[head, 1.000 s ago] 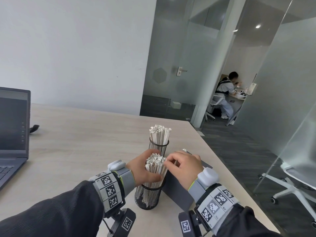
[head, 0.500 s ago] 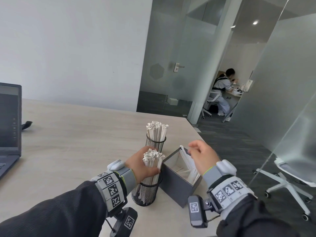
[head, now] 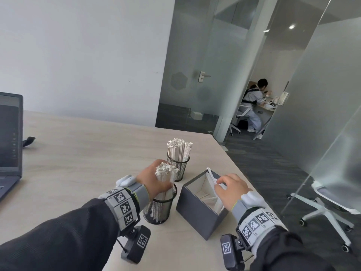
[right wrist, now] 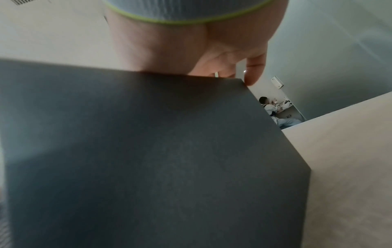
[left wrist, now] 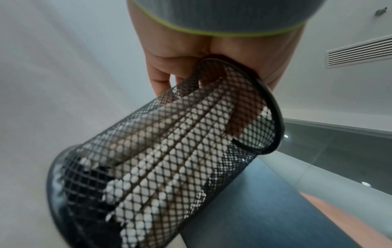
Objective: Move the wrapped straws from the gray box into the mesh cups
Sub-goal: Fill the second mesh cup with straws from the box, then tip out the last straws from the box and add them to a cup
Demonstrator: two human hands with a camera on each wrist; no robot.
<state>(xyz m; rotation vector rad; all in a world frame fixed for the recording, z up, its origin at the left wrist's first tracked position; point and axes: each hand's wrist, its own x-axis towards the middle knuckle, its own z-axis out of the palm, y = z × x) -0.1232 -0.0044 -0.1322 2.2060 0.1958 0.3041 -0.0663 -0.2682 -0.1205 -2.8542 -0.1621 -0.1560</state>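
Observation:
Two black mesh cups stand on the table. My left hand (head: 154,181) grips the bundle of wrapped straws (head: 166,173) standing in the near mesh cup (head: 159,210); through the mesh (left wrist: 169,159) these straws (left wrist: 161,167) show white. The far mesh cup (head: 178,169) is packed with more straws (head: 179,148). To the right is the open gray box (head: 197,214), its dark wall (right wrist: 148,151) filling the right wrist view. My right hand (head: 228,189) is over the box, fingers curled onto the wrapped straws (head: 211,180) leaning on its right wall. Its fingertips (right wrist: 253,75) show above the rim.
An open laptop (head: 9,137) sits at the table's left edge, a small dark item (head: 29,140) beside it. The table's right edge (head: 254,192) runs close behind the box. Beyond are glass walls, an office chair (head: 332,204) and a seated person (head: 254,102) far off.
My right hand left the near cup's straws, swung right and came down onto the straws in the gray box. My left hand kept its grip on the bundle.

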